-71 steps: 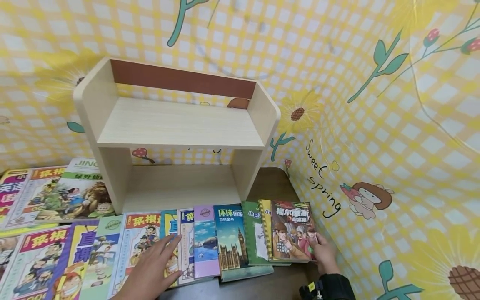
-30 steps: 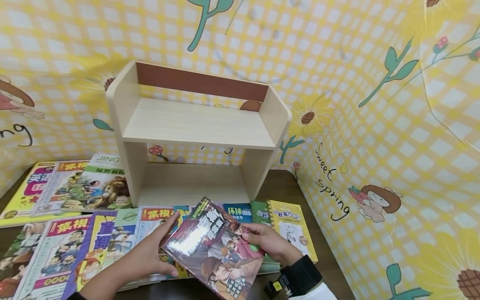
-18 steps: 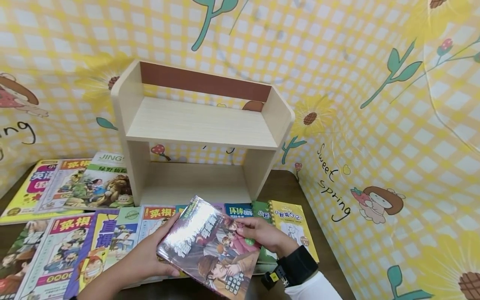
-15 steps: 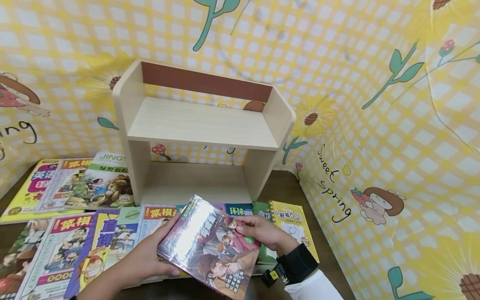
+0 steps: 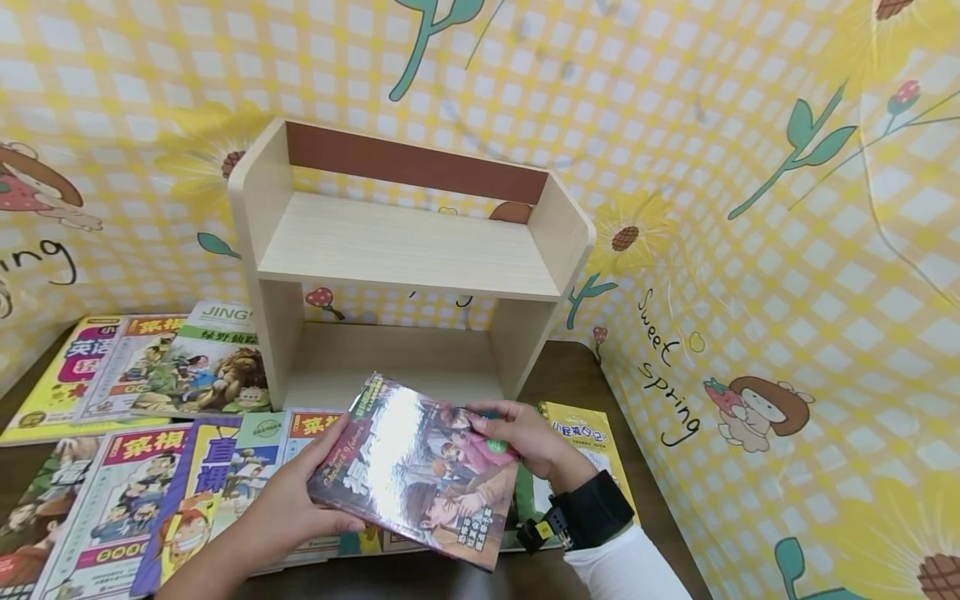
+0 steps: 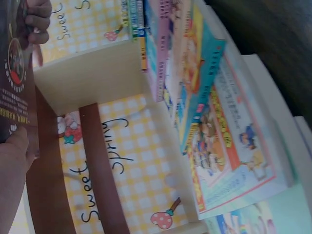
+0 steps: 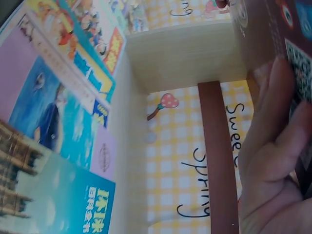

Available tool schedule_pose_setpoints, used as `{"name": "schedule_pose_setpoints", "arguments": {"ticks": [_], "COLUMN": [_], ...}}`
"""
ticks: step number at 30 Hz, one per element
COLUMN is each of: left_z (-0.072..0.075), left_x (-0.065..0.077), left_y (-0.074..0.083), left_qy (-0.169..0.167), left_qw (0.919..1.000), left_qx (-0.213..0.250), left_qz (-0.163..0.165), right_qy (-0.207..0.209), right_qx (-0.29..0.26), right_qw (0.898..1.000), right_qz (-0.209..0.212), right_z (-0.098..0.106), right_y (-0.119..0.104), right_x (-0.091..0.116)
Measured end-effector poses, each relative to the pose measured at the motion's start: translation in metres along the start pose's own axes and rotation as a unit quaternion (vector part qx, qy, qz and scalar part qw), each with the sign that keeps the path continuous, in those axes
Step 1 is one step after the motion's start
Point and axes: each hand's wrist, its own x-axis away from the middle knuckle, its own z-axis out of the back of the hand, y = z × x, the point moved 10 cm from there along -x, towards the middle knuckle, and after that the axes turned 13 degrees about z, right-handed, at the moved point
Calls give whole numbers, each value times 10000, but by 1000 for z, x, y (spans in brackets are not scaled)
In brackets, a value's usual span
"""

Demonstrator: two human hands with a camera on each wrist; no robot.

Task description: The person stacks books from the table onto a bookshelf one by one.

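A glossy dark-red paperback book with cartoon figures on its cover hangs tilted in front of the bookshelf, cover facing up. My left hand grips its left edge, thumb along the lower side. At the upper right edge my right hand pinches it, thumb on the cover. From below, the left wrist view shows the dark back cover, with the left hand at one edge. In the right wrist view the right hand curls around the book beside a printed code.
A pale wooden two-tier bookshelf stands behind, both tiers bare. Overlapping books, including a purple one, line the dark table in front of it. More, such as a green-topped book, lie left. A yellow spiral book lies right, near the patterned wall covering.
My right hand has taken the dark-red book from atop the yellow spiral book and brought it left to the middle. The left hand has taken hold too. Lately the book has risen slightly.
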Motion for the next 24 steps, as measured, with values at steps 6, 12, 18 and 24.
{"name": "schedule_pose_setpoints", "arguments": {"ticks": [6,12,18,24], "left_z": [10,20,26,32], "left_x": [6,10,7,0], "left_y": [12,32,48,63], "left_qy": [429,870,1088,1115], "left_qw": [9990,9954,9932,9907], "left_qx": [57,336,284,560], "left_qz": [62,-214,-309,-546], "right_qy": [750,1486,1710,1268], "right_qx": [-755,-1328,-1243,-652], "right_qw": [9940,9771,9733,9826], "right_qz": [269,748,894,1187], "right_z": [5,2,-8,-22], "right_y": [-12,-36,-57,-74], "right_x": [1,8,19,28]}}
